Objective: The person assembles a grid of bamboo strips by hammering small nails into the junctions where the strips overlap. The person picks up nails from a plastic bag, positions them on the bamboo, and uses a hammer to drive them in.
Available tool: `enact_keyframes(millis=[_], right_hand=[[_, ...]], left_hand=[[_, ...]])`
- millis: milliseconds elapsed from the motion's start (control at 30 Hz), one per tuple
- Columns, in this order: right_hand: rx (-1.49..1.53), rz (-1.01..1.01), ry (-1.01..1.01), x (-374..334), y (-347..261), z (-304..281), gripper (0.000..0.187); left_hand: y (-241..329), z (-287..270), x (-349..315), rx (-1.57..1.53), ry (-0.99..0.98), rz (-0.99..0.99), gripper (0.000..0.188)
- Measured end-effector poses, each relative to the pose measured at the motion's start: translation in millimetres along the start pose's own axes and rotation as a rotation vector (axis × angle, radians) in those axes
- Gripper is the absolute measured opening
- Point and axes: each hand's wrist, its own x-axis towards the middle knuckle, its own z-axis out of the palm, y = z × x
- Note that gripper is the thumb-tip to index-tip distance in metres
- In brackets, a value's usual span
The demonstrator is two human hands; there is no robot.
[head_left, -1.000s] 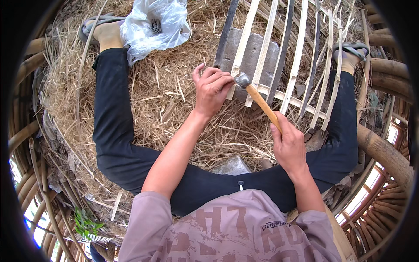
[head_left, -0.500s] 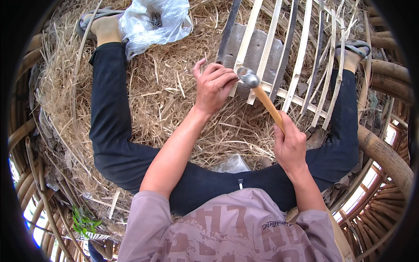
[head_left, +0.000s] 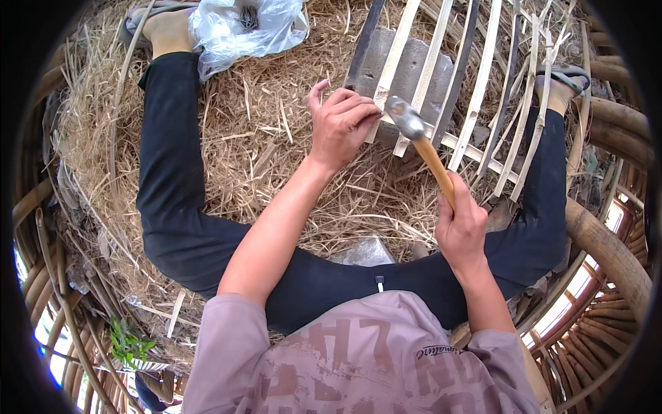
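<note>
My right hand is wrapped round the wooden handle of a hammer, whose silver head is raised close to my left fingertips. My left hand pinches with thumb and forefinger at the lower end of a pale strip. Whatever is in that pinch is too small to make out. The strip belongs to a slatted frame of pale and dark strips, joined near their lower ends by a crosspiece. Beneath the frame lies a grey stone slab.
A clear plastic bag with dark, thin pieces in it lies beside my left foot. Straw and shavings cover the ground between my spread legs. Thick curved bamboo poles stand at the right; more poles bend round the left.
The hammer head has shifted slightly right, a little away from my left fingertips. My left hand stays pinched by the strip's end. The whole view has shifted slightly.
</note>
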Motion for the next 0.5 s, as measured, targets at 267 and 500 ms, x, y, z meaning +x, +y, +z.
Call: enact_keyframes(millis=[267, 500], right_hand=[[-0.110, 0.040, -0.161, 0, -2, 1, 0.036], [-0.192, 0.095, -0.262, 0, 3, 0, 0.040]], left_hand=[[0, -2, -7, 0.015, -0.018, -0.013, 0.009], [-1, -2, -9, 0.020, -0.033, -0.001, 0.015]])
